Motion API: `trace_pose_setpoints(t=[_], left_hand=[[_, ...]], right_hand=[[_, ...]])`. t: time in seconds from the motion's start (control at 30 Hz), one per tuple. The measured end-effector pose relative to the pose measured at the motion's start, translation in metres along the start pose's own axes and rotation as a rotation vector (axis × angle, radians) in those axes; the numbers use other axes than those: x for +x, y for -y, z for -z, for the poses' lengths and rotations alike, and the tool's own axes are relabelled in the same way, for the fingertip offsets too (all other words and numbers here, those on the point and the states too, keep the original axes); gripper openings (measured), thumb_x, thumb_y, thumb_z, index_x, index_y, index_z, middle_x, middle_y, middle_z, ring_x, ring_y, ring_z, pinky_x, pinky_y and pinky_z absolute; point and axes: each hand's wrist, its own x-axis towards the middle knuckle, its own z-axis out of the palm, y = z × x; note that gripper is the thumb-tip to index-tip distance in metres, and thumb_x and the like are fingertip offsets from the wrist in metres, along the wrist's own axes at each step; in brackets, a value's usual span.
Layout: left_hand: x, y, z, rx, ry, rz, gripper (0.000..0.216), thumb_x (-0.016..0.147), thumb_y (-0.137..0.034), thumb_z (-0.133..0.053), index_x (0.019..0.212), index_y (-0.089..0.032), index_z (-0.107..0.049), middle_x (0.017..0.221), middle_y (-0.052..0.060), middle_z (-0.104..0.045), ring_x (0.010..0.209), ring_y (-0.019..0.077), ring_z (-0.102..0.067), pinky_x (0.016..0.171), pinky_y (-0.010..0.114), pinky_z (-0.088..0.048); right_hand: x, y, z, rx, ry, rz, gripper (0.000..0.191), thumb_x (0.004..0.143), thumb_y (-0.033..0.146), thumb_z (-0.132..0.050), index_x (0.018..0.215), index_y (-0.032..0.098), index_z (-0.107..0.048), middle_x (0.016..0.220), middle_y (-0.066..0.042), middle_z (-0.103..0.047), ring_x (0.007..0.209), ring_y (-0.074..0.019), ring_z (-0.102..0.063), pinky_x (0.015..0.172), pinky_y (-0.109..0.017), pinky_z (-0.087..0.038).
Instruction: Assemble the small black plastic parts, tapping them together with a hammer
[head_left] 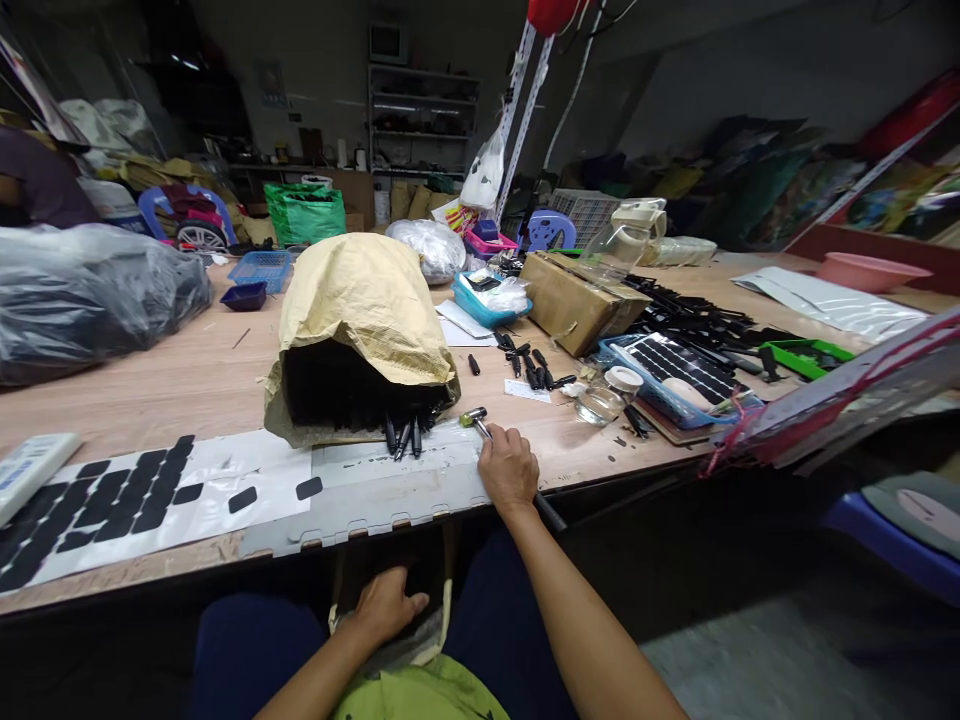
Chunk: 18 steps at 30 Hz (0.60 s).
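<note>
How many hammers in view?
1: the hammer, in the right hand, its handle end overhanging the table's front edge. Others may be hidden in the clutter.

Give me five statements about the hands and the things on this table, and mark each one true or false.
1. The right hand grips a hammer. True.
2. The left hand rests on top of the table. False: the left hand is below the table's front edge, over the lap.
3. The open end of the paper sack faces the person. True.
4. The pink basin stands left of the paper sack. False: the pink basin is far to the right of the paper sack.
5. Small black pieces lie at the mouth of the paper sack. True.
</note>
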Motion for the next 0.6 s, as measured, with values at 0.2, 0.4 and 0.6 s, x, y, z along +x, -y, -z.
trace_pose_setpoints(t=[0.2, 0.4, 0.6], left_hand=[[-0.036, -0.056, 0.060, -0.254, -0.143, -0.433, 0.021, 0.080, -0.034, -0.060, 0.090, -0.024, -0.075, 0.076, 0.000, -0.073, 0.070, 0.0172, -0.065, 0.066, 0.026, -0.048], [0.018, -0.074, 0.142, -0.296, -0.735, -0.181, 0.029, 0.084, -0.041, -0.053, 0.073, -0.019, -0.069, 0.072, 0.003, -0.070, 0.071, 0.0187, -0.063, 0.066, 0.028, -0.044], [0.060, -0.071, 0.160, -0.042, -0.646, 0.026, 0.022, 0.077, -0.039, -0.061, 0.073, -0.018, -0.068, 0.081, 0.009, -0.071, 0.079, 0.0260, -0.064, 0.063, 0.031, -0.041]], right_hand=[[0.000, 0.001, -0.001, -0.004, -0.009, 0.003, 0.028, 0.093, 0.023, -0.047, 0.116, 0.021, -0.063, 0.097, -0.008, -0.059, 0.088, -0.0211, -0.051, 0.068, -0.031, -0.032], [0.001, 0.000, -0.003, -0.002, -0.018, 0.004, 0.028, 0.094, 0.023, -0.047, 0.117, 0.022, -0.063, 0.097, -0.007, -0.060, 0.089, -0.0208, -0.051, 0.068, -0.030, -0.031], [0.001, 0.000, -0.003, -0.001, -0.016, 0.005, 0.027, 0.093, 0.022, -0.048, 0.116, 0.021, -0.062, 0.097, -0.007, -0.060, 0.089, -0.0207, -0.052, 0.068, -0.030, -0.031]])
